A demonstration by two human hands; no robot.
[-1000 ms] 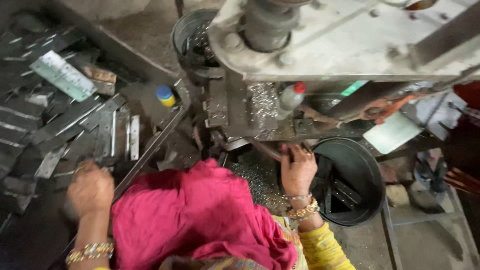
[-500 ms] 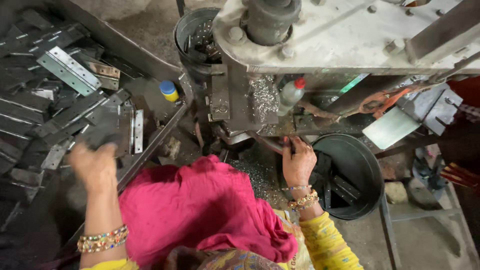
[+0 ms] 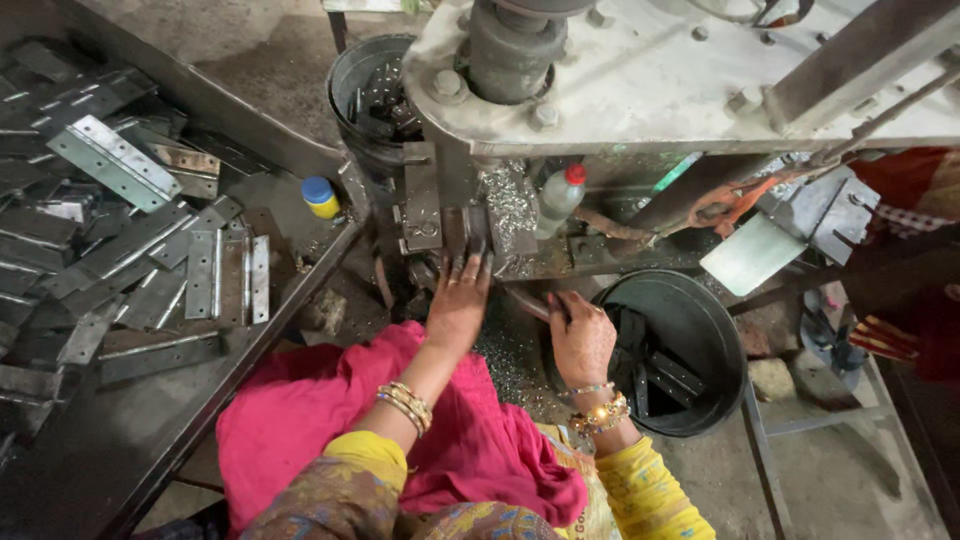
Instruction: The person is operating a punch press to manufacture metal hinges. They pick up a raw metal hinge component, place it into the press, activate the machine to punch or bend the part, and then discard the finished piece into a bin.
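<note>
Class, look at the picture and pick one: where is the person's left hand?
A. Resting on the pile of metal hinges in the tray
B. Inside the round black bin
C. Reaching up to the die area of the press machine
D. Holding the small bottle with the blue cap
C: the left hand stretches forward with its fingertips at the press machine, away from the hinges in the tray.
</note>
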